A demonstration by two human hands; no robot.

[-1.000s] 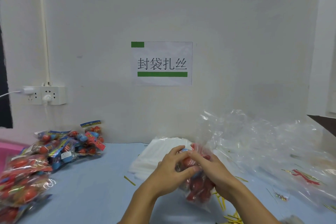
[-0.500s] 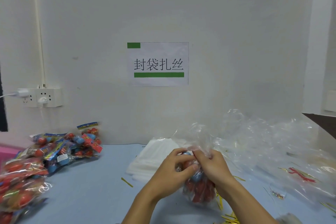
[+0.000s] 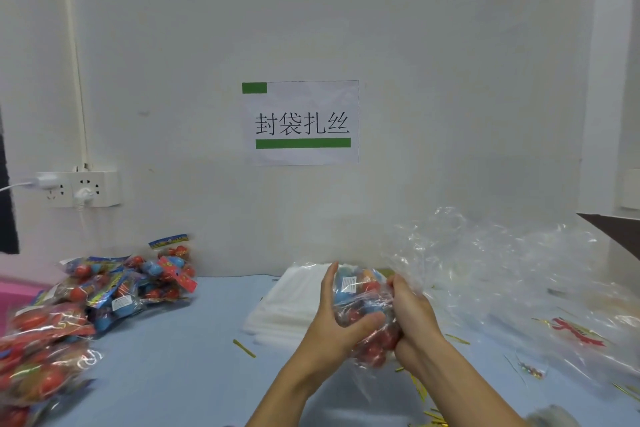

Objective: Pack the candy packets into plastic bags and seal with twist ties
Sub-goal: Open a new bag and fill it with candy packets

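Observation:
Both hands hold a clear plastic bag (image 3: 363, 308) filled with red and blue candy packets, lifted just above the blue table. My left hand (image 3: 332, 326) cups the bag's left side, thumb under it and fingers straight up along it. My right hand (image 3: 412, 319) grips the bag's right side, fingers curled into the plastic. A flat stack of empty clear bags (image 3: 287, 305) lies behind my left hand. Gold twist ties (image 3: 420, 388) lie scattered under my right forearm, with one loose tie (image 3: 244, 348) left of the hands.
Loose candy packets (image 3: 138, 284) are piled at the back left, with bagged candy (image 3: 41, 347) in front of them at the left edge. Crumpled clear plastic (image 3: 512, 281) covers the right side. A pink bin (image 3: 17, 291) and a wall power strip (image 3: 79, 189) are at the left.
The bag has tipped over: its candy end now points up and left. My left hand opened from gripping to cupping its side, and my right hand slid to the bag's right side.

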